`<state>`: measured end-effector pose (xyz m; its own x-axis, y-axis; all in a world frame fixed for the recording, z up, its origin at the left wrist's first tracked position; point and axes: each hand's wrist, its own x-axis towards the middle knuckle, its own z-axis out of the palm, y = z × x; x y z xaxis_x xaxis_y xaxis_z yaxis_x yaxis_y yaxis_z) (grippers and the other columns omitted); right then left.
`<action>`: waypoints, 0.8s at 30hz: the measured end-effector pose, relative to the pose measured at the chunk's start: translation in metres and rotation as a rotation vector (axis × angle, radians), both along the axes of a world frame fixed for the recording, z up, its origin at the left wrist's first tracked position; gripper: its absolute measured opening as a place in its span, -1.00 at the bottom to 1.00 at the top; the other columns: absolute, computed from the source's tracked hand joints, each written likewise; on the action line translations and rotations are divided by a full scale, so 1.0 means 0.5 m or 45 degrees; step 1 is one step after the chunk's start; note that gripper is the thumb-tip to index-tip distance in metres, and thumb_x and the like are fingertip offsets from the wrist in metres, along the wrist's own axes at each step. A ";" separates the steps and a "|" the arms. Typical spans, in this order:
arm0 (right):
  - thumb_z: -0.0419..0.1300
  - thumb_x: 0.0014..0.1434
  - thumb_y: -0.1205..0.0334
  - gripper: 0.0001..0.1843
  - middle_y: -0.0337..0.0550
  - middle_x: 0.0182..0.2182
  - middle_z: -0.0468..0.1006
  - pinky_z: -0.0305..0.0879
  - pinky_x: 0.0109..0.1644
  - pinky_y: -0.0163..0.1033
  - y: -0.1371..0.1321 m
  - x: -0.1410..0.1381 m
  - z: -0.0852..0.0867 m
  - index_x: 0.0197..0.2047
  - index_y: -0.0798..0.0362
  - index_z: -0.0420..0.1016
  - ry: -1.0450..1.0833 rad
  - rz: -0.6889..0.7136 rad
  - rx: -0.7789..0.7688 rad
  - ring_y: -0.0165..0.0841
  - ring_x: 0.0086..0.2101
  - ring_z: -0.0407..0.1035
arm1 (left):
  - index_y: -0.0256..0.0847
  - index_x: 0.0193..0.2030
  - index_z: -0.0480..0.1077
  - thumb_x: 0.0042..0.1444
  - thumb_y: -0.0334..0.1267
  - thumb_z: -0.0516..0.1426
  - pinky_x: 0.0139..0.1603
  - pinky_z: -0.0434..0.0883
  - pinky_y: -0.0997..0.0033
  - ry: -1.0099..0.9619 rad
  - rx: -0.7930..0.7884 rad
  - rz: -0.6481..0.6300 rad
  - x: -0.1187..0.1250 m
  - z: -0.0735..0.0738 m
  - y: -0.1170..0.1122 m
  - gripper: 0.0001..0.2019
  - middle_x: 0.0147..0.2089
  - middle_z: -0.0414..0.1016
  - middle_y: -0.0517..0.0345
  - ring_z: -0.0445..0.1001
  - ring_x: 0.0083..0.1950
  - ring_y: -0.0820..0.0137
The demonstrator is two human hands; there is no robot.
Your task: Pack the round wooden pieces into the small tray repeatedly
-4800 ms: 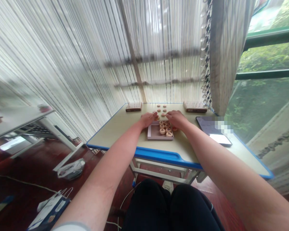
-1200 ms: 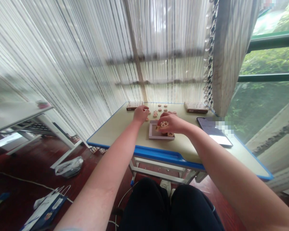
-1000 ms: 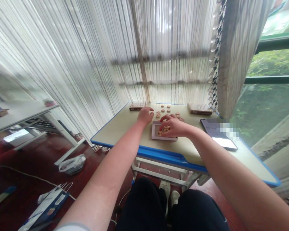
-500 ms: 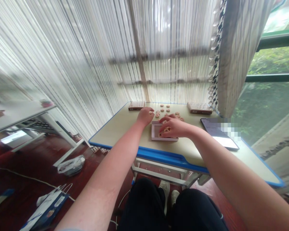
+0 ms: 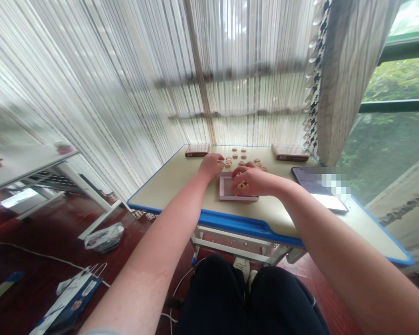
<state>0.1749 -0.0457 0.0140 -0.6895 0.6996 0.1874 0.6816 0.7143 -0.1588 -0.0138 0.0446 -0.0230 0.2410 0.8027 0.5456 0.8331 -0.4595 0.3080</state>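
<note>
Round wooden Chinese chess pieces (image 5: 235, 156) lie scattered across the far middle of the desk. A shallow pinkish-white box (image 5: 225, 187) sits in front of them, with a few pieces inside at its right side. My left hand (image 5: 210, 166) is left of the box, fingers curled around a piece that shows only slightly at the fingertips. Bent over the right half of the box is my right hand (image 5: 252, 180), its fingers around a piece (image 5: 242, 185). The palm hides part of the box and its contents.
The desk (image 5: 167, 181) has a blue edge. Two flat brown boxes lie at the back, one left (image 5: 197, 150) and one right (image 5: 289, 152). A dark tablet-like device (image 5: 305, 177) rests at the right. Striped curtains (image 5: 251, 107) hang behind.
My right hand's fingers have shifted slightly in the box, and a piece near its fingertips no longer shows there. My left hand stays nearly in place. The view has tilted a little.
</note>
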 end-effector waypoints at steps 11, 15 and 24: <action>0.22 -0.03 0.18 -0.85 -0.24 -0.08 0.48 0.12 0.03 -0.05 -0.005 -0.004 0.007 -0.39 -0.13 0.64 -0.016 -0.019 0.008 -0.13 -0.10 0.16 | -0.21 -0.21 0.53 0.07 -0.19 0.08 0.07 0.31 0.29 0.158 -0.084 -0.040 0.011 0.020 -0.026 -0.74 -0.17 0.55 0.05 0.45 -0.07 0.28; 0.13 -0.01 0.35 -0.73 -0.23 -0.09 0.49 0.08 0.04 -0.07 -0.009 -0.007 0.008 -0.40 -0.14 0.65 -0.024 0.016 -0.027 -0.18 -0.12 0.18 | -0.22 -0.21 0.53 0.08 -0.18 0.07 0.06 0.31 0.29 0.177 -0.052 -0.042 0.009 0.018 -0.023 -0.73 -0.18 0.56 0.05 0.45 -0.09 0.28; 0.10 -0.07 0.44 -0.65 -0.30 -0.09 0.50 0.12 -0.03 -0.10 -0.003 -0.002 0.003 -0.45 -0.17 0.64 0.000 -0.046 -0.044 -0.15 -0.11 0.18 | -0.22 -0.22 0.53 0.09 -0.20 0.07 0.08 0.30 0.30 0.164 -0.090 -0.051 0.011 0.016 -0.023 -0.75 -0.17 0.56 0.05 0.46 -0.08 0.28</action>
<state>0.1741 -0.0470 0.0153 -0.6634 0.7304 0.1626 0.7070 0.6830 -0.1832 -0.0081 0.0331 -0.0152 0.3382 0.8261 0.4506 0.8490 -0.4745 0.2326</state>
